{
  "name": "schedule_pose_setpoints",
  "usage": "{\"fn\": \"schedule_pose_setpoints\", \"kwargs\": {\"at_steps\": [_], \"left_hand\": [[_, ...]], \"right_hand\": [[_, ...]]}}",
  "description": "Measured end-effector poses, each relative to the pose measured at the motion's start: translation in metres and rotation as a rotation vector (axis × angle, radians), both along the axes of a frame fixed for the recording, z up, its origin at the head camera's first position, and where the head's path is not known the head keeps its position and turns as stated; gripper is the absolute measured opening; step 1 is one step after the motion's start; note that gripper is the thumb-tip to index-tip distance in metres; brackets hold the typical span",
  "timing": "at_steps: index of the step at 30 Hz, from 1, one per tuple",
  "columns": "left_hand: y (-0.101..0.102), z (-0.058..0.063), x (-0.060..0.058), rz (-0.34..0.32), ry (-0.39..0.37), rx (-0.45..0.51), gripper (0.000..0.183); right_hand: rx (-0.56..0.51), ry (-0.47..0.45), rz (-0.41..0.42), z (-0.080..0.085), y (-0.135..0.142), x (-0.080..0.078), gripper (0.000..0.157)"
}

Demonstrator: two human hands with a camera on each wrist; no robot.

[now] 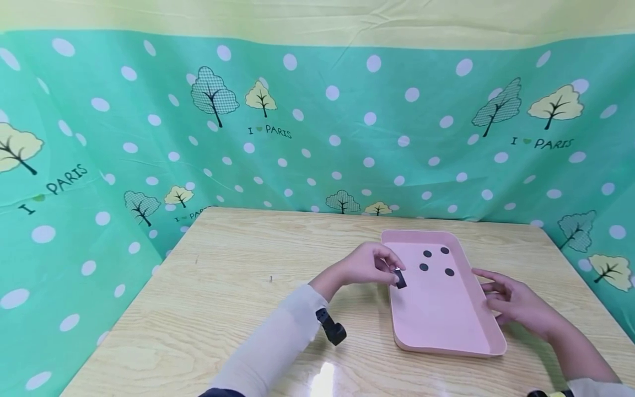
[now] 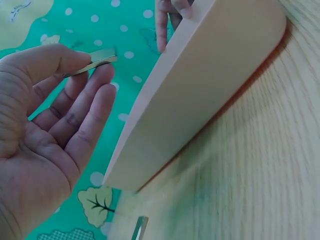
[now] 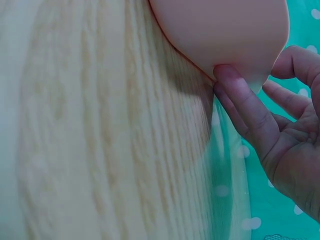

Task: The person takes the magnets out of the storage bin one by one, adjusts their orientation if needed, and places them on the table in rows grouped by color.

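Note:
My left hand pinches a small flat piece between thumb and fingertips, over the left rim of a pink tray. Dark in the head view, the piece shows a shiny metal edge in the left wrist view; its exact kind is unclear. Several black discs lie in the far part of the tray. My right hand touches the tray's right outer wall, its fingers spread along it. In the right wrist view, one digit of the right hand presses against the wall near a corner.
A small metal piece lies on the wooden table, left of the tray. Green dotted cloth hangs behind and beside the table. A black strap mount sits on the left wrist.

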State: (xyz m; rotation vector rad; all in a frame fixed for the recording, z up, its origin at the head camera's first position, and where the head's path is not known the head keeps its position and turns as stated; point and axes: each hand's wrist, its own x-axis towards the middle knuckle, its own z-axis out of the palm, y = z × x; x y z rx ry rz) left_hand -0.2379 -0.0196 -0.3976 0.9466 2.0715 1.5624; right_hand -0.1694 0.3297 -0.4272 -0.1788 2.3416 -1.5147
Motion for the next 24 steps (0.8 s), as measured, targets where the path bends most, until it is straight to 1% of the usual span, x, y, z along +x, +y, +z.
{"fn": "schedule_pose_setpoints", "kwargs": {"at_steps": [7, 12, 16, 24], "left_hand": [[-0.015, -0.007, 0.002, 0.059, 0.006, 0.040, 0.025], [-0.024, -0.012, 0.003, 0.096, -0.012, 0.080, 0.025], [-0.031, -0.013, 0.004, 0.131, -0.047, 0.124, 0.023], [-0.045, -0.016, 0.006, 0.204, -0.140, 0.192, 0.026]], "right_hand": [[0.000, -0.004, 0.000, 0.001, 0.000, 0.001, 0.069], [-0.008, -0.001, 0.011, -0.001, 0.002, 0.000, 0.068], [-0.009, 0.006, 0.018, -0.002, 0.003, -0.001, 0.067], [-0.017, 0.012, 0.031, -0.003, 0.003, -0.001, 0.066]]}}
